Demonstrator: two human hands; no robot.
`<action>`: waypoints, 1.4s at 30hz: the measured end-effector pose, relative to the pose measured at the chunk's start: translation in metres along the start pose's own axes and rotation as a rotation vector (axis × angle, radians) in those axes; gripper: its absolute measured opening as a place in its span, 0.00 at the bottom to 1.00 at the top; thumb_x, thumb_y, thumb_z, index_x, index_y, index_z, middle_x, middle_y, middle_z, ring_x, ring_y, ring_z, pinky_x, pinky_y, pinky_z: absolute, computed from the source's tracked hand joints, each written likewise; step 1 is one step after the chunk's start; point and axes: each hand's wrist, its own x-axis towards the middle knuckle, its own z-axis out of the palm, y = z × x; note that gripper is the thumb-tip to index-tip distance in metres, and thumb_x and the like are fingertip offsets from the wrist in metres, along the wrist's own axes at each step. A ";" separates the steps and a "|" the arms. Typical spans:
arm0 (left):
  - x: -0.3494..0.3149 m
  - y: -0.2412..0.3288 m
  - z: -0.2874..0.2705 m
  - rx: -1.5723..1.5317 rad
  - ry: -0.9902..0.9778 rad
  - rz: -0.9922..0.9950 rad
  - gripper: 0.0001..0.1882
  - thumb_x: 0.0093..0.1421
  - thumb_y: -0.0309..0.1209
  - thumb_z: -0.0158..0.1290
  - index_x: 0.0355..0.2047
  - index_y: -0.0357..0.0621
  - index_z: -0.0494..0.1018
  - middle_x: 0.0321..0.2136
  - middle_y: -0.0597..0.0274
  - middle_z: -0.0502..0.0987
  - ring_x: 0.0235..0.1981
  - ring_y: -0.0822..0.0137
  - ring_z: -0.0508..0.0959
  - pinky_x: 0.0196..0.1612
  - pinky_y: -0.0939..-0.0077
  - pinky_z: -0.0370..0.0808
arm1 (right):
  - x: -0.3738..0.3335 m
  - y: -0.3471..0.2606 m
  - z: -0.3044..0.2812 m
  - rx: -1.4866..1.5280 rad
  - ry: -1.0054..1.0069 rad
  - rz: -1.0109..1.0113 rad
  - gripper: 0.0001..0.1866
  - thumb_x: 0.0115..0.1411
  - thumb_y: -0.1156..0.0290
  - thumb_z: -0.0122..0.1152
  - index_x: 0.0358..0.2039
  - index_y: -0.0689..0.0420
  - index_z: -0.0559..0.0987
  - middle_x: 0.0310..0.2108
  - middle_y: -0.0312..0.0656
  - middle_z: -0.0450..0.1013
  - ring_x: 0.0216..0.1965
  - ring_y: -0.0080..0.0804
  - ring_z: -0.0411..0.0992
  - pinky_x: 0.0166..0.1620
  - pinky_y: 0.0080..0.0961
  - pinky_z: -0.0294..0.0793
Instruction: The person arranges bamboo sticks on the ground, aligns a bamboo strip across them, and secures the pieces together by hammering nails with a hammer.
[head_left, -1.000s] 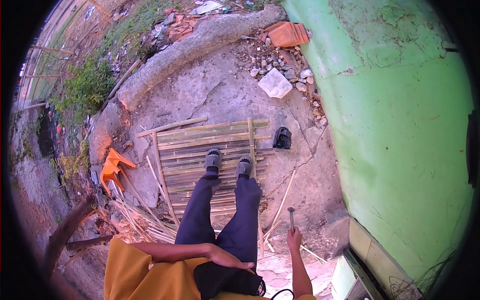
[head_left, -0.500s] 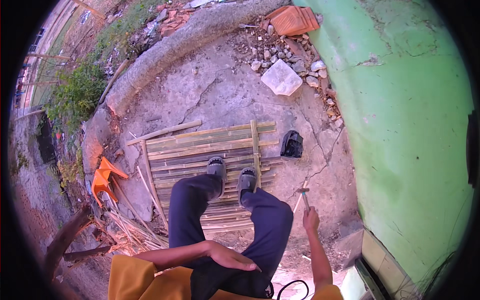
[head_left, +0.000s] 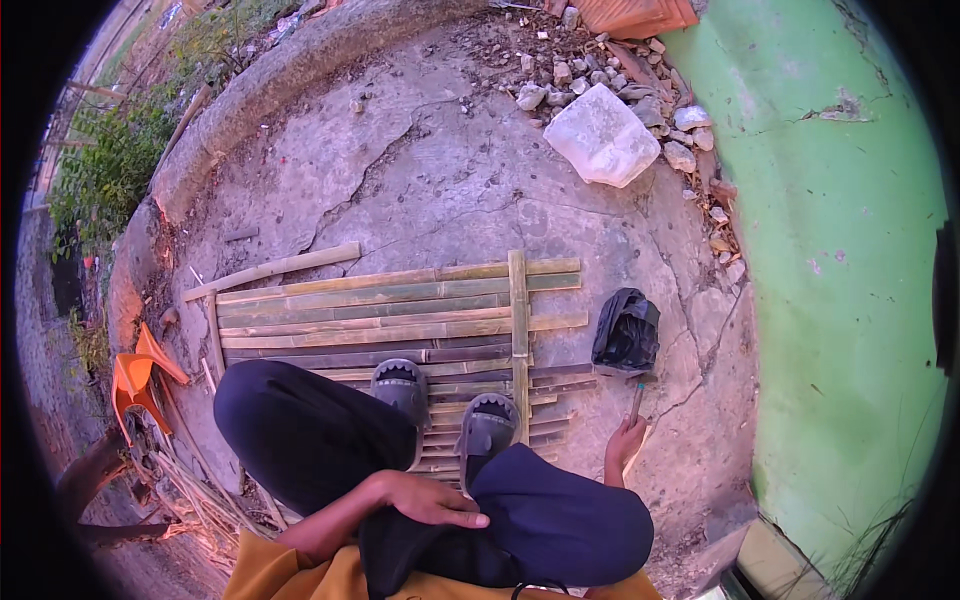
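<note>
My right hand is closed around the handle of a hammer, whose head reaches the near edge of a black plastic bag. The bag sits on the concrete with its mouth gaping. My left hand lies over my lap, fingers stretched out, holding nothing that shows. Under my sandalled feet is a panel of split bamboo slats, laid side by side. A bamboo crosspiece runs across the slats near their right end, and another crosspiece lies at the left end.
A loose bamboo strip lies beyond the panel. An orange plastic chair or stool is at the left, with thin bamboo pieces nearby. A pale stone block and rubble lie far right, along the green wall.
My body has lowered into a squat, with my knees bent wider. My right hand has carried the hammer forward to the black bag. My left hand stays over my lap.
</note>
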 end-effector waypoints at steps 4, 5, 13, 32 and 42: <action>-0.013 -0.003 -0.022 0.034 0.228 0.011 0.32 0.78 0.55 0.37 0.61 0.41 0.74 0.54 0.43 0.80 0.58 0.48 0.78 0.63 0.59 0.71 | -0.010 -0.019 0.022 0.028 0.015 0.081 0.17 0.67 0.64 0.63 0.51 0.58 0.74 0.43 0.53 0.75 0.46 0.57 0.75 0.50 0.51 0.70; -0.018 0.007 -0.030 0.104 0.308 -0.033 0.31 0.78 0.55 0.38 0.59 0.41 0.74 0.51 0.42 0.81 0.55 0.47 0.79 0.61 0.58 0.73 | -0.012 -0.030 0.025 -0.117 0.142 0.065 0.18 0.66 0.65 0.64 0.52 0.58 0.74 0.44 0.53 0.75 0.46 0.56 0.75 0.49 0.49 0.71; 0.028 -0.022 -0.213 0.607 1.287 -0.127 0.23 0.71 0.45 0.51 0.58 0.42 0.75 0.53 0.42 0.80 0.56 0.42 0.79 0.59 0.50 0.74 | -0.039 -0.188 0.019 0.528 -0.241 -0.338 0.31 0.61 0.64 0.70 0.62 0.61 0.72 0.51 0.52 0.71 0.53 0.53 0.73 0.56 0.45 0.73; 0.117 -0.145 -0.256 0.738 1.895 -0.026 0.30 0.70 0.40 0.52 0.68 0.40 0.64 0.68 0.50 0.64 0.75 0.49 0.56 0.76 0.35 0.39 | -0.093 -0.240 0.049 0.376 -0.335 -0.565 0.37 0.55 0.74 0.72 0.66 0.59 0.72 0.50 0.50 0.70 0.49 0.50 0.74 0.51 0.41 0.78; 0.128 -0.128 -0.285 0.586 1.803 0.287 0.26 0.63 0.36 0.61 0.60 0.42 0.71 0.54 0.49 0.73 0.57 0.46 0.73 0.63 0.52 0.67 | -0.090 -0.241 0.046 0.345 -0.330 -0.531 0.36 0.55 0.72 0.73 0.65 0.58 0.73 0.49 0.49 0.71 0.49 0.49 0.74 0.50 0.41 0.78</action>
